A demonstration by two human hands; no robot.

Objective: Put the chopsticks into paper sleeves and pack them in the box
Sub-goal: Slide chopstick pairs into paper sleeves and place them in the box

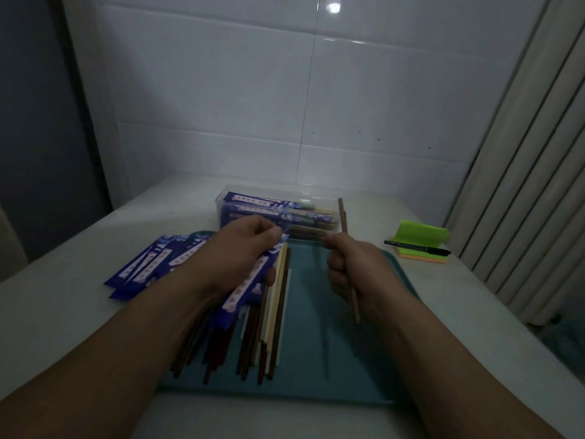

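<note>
Sleeve (243, 289) x1 in L hand (250, 248), chopstick (343, 223) x1, maybe 2, in R hand (351, 267).

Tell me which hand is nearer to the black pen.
Right. The right hand, gripping a chopstick, is a short way left of the pen. The left hand, holding a paper sleeve, is farther left, beyond the right hand.

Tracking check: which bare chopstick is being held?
The brown chopstick in the right hand, tilted upright; the loose pile lies flat on the teal tray.
</note>
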